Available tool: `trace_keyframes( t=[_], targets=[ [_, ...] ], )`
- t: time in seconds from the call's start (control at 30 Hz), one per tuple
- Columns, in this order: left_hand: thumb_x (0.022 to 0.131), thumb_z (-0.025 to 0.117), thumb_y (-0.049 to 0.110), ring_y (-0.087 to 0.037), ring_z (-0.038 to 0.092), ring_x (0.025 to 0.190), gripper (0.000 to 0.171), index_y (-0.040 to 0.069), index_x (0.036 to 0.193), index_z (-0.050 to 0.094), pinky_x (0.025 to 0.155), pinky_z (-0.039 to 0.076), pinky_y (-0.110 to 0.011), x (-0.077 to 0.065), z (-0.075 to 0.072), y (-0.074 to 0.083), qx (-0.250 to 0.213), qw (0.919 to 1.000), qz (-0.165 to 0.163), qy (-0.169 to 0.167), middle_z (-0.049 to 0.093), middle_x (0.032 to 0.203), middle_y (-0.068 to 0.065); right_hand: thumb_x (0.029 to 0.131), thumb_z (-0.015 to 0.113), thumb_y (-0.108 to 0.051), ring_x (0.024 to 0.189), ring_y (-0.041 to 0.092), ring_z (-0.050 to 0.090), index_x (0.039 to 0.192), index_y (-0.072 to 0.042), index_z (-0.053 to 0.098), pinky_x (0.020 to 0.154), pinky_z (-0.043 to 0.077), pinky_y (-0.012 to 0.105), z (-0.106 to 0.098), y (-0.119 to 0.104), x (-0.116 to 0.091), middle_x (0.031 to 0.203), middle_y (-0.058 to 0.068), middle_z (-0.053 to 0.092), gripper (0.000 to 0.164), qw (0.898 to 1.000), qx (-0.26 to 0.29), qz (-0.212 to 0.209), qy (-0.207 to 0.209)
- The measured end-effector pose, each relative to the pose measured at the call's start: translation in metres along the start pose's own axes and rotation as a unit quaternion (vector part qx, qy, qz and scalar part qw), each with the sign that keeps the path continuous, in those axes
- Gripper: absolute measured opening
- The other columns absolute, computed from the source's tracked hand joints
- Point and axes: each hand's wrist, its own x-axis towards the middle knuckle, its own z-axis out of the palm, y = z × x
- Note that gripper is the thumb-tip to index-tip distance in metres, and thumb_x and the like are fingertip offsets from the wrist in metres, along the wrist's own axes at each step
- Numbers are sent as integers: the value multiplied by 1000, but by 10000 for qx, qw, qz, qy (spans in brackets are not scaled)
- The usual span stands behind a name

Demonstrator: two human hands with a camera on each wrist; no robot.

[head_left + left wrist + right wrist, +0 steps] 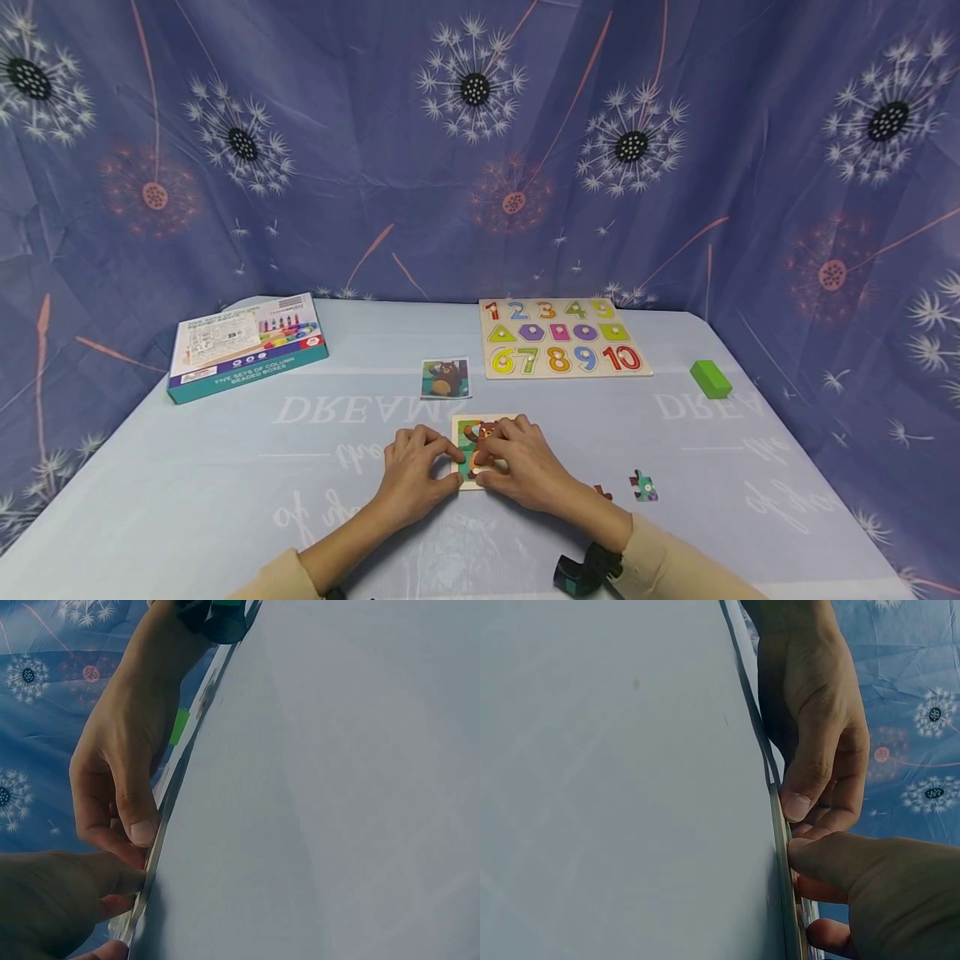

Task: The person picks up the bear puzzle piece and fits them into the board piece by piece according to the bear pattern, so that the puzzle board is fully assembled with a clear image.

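Observation:
A small wooden bear jigsaw board (487,419) lies flat on the table, with both hands over it. The left hand (415,473) grips the board's left edge between thumb and forefinger. Reaching in from the other side, the right hand (525,462) has its curled thumb and forefinger on a teal-and-brown jigsaw piece (470,467) at the board's lower left. That hand hides the board's right part. Both wrist views look along the board's edge: the left hand (817,742) has its thumb at the corner, the right hand (124,757) its thumb at the rim.
Loose jigsaw pieces (643,486) lie right of the board, one partly behind the right forearm. A bear picture card (446,379), a number peg board (566,337), a boxed bead set (247,346) and a green block (710,379) stand farther back. A patterned curtain (375,150) hangs behind.

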Motion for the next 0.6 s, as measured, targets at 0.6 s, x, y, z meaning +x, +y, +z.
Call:
trace_keyframes(
  t=[0.6],
  targets=[
    [69, 74, 19, -21, 39, 100, 16, 28, 80, 65, 89, 27, -52, -1, -1, 1, -67, 10000, -33, -3, 49, 93, 5, 75, 76, -33, 89, 8, 40, 83, -28, 67, 79, 33, 33, 3, 1, -1, 94, -9, 55, 13, 9996, 172, 126, 166]
  ],
)
